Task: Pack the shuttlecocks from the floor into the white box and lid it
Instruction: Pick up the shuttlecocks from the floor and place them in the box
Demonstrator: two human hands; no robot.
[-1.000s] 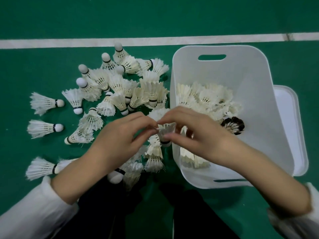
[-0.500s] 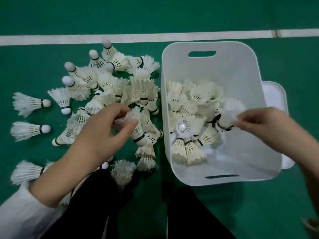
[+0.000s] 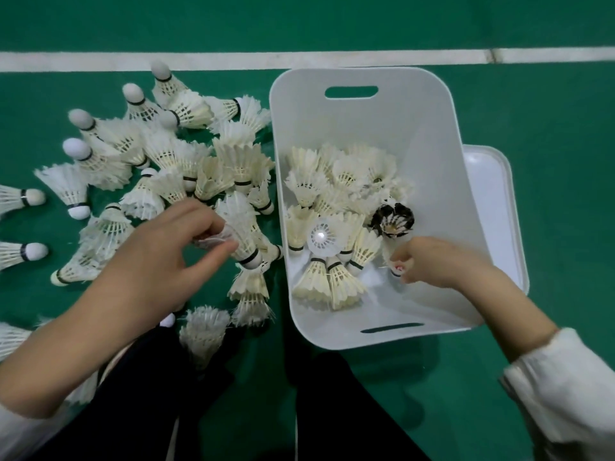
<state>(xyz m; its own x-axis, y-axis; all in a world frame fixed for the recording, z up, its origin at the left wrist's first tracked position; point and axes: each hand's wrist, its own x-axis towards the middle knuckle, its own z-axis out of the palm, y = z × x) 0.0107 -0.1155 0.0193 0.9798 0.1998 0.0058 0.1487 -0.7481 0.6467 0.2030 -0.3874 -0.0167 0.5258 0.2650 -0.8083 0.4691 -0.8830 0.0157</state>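
Note:
Several white feather shuttlecocks (image 3: 159, 154) lie in a pile on the green floor, left of the white box (image 3: 366, 78). More shuttlecocks (image 3: 332, 194) and a black one (image 3: 392, 217) lie inside the box. My left hand (image 3: 166, 257) hovers over the pile's near edge and pinches the feathers of one shuttlecock (image 3: 241, 234). My right hand (image 3: 432, 261) is low inside the box at its right wall, fingers curled round a shuttlecock (image 3: 394, 264) whose cork points down. The white lid (image 3: 492, 194) lies on the floor, partly under the box's right side.
A white court line (image 3: 233, 56) runs across the floor beyond the box and pile. My dark trouser legs (image 3: 332, 394) fill the near middle. A few stray shuttlecocks (image 3: 30, 252) lie at the far left edge.
My right hand has carried its shuttlecock from the box's right rim down into the box. My left hand has closed its thumb and fingers on a shuttlecock at the pile's edge.

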